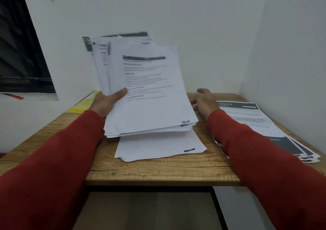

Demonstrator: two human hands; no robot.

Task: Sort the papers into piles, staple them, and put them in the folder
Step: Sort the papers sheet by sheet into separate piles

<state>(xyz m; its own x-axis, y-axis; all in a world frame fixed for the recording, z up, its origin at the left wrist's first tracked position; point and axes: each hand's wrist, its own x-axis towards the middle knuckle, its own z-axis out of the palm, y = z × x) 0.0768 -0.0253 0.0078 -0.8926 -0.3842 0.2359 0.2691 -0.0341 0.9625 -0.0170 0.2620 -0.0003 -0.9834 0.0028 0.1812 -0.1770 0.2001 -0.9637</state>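
Two hands (105,102), three paper piles (144,92)

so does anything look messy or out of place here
Mostly the held stack: the left hand grips it with the sheets fanned out unevenly, edges not squared. The pile on the right of the table is splayed too, its dark corners stepping out. The right hand holds nothing.

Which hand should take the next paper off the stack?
The right hand, probably. It is open, holds nothing and hovers beside the stack. The left hand already grips that stack.
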